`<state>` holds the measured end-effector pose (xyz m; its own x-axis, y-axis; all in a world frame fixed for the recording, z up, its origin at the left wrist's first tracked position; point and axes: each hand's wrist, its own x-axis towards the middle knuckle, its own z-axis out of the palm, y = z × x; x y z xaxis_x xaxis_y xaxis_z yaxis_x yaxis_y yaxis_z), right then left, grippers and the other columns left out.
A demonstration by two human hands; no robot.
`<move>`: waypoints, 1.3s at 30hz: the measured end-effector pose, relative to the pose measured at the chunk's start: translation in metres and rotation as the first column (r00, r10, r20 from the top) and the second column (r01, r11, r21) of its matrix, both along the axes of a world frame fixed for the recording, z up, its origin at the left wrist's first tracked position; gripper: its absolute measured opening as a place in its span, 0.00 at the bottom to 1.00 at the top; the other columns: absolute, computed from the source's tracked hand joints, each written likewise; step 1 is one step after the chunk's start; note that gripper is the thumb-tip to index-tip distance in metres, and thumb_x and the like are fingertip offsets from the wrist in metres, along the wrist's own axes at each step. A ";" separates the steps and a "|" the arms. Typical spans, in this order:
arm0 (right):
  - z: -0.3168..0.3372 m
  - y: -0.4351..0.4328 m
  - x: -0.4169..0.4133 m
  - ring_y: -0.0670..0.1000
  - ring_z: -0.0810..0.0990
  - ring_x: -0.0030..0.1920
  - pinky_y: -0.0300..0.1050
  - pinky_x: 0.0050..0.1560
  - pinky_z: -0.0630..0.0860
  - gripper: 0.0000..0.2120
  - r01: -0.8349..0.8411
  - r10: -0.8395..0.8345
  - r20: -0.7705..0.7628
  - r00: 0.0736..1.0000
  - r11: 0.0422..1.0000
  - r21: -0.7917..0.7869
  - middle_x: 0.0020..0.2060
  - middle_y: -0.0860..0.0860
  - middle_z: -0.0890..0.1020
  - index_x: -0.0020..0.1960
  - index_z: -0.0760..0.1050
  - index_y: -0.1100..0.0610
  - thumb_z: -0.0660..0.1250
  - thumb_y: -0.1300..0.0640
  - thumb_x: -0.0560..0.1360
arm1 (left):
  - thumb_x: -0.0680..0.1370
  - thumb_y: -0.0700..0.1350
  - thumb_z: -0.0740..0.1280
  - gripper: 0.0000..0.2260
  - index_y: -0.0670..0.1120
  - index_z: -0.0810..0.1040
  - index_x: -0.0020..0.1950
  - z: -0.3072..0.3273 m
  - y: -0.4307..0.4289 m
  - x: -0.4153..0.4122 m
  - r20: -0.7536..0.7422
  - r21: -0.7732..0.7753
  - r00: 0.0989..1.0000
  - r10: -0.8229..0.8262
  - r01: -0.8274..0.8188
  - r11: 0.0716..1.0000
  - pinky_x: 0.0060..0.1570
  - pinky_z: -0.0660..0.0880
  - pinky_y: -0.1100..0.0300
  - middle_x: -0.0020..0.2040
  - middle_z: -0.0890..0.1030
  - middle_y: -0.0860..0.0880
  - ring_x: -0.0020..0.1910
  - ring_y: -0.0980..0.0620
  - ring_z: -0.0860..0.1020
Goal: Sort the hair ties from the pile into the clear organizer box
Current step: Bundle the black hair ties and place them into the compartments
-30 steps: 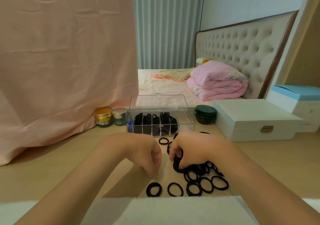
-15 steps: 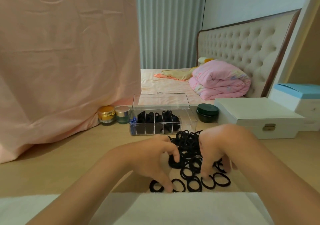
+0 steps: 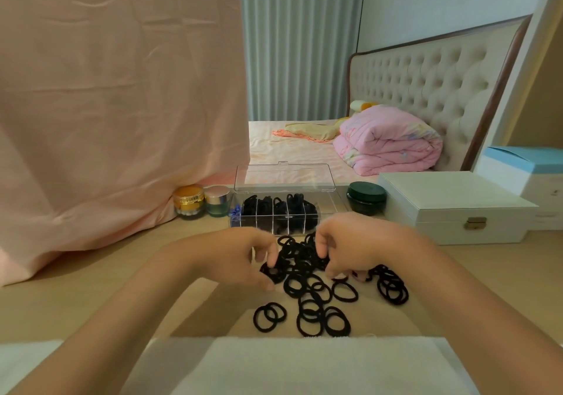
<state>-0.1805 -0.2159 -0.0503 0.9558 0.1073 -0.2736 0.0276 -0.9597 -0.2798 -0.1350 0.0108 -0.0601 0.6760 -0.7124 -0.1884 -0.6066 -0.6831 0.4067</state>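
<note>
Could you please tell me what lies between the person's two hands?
In the head view, a heap of black hair ties lies on the table between the left hand and the right hand, both touching it.

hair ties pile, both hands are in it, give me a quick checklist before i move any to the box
1. Clear organizer box lid open: ok, it stands up behind the compartments.
2. Free compartment: ok, the rightmost one looks empty; the middle ones hold black ties.
3. Left hand grip: ok, it pinches a black hair tie at the left edge of the pile.
4. Right hand grip: cannot tell, its fingers curl into the pile but are blurred.
5. Strays gathered: not ok, loose ties lie apart near the white cloth.
</note>
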 end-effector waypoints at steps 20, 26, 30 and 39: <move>0.004 0.018 -0.017 0.51 0.85 0.43 0.45 0.42 0.84 0.16 -0.094 0.068 -0.305 0.950 0.993 -0.069 0.47 0.51 0.86 0.51 0.82 0.53 0.81 0.50 0.67 | 0.70 0.51 0.78 0.12 0.56 0.83 0.52 -0.007 0.000 -0.009 -0.085 0.237 0.996 -0.035 0.054 0.970 0.41 0.68 0.64 0.45 0.79 0.60 0.43 0.61 0.75; -0.008 0.026 -0.017 0.45 0.82 0.37 0.41 0.37 0.81 0.09 -0.129 0.087 -0.332 0.939 0.986 -0.107 0.34 0.44 0.83 0.49 0.85 0.53 0.80 0.55 0.70 | 0.76 0.50 0.73 0.05 0.54 0.85 0.51 -0.009 -0.002 -0.006 -0.062 0.186 0.997 -0.054 0.065 0.980 0.43 0.68 0.67 0.46 0.81 0.59 0.44 0.62 0.76; -0.006 0.024 -0.015 0.43 0.82 0.37 0.36 0.33 0.77 0.03 -0.165 0.137 -0.351 0.926 0.985 -0.053 0.38 0.43 0.84 0.44 0.84 0.48 0.77 0.55 0.73 | 0.80 0.46 0.68 0.02 0.52 0.79 0.49 -0.007 0.009 0.004 -0.103 -0.042 0.995 -0.008 0.003 0.999 0.44 0.74 0.66 0.43 0.81 0.56 0.40 0.61 0.78; -0.005 0.011 0.002 0.49 0.85 0.36 0.48 0.38 0.84 0.05 -0.071 0.052 0.074 0.996 0.954 0.292 0.41 0.55 0.87 0.50 0.81 0.53 0.70 0.62 0.77 | 0.81 0.47 0.67 0.05 0.55 0.80 0.47 -0.034 0.006 0.021 -0.050 -0.330 0.973 0.226 -0.229 0.916 0.47 0.73 0.64 0.42 0.81 0.57 0.41 0.62 0.78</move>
<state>-0.1787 -0.2045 -0.0553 0.9595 0.2327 -0.1591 0.1111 -0.8310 -0.5451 -0.1144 0.0172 -0.0943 0.8266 -0.5623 0.0243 -0.4453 -0.6270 0.6392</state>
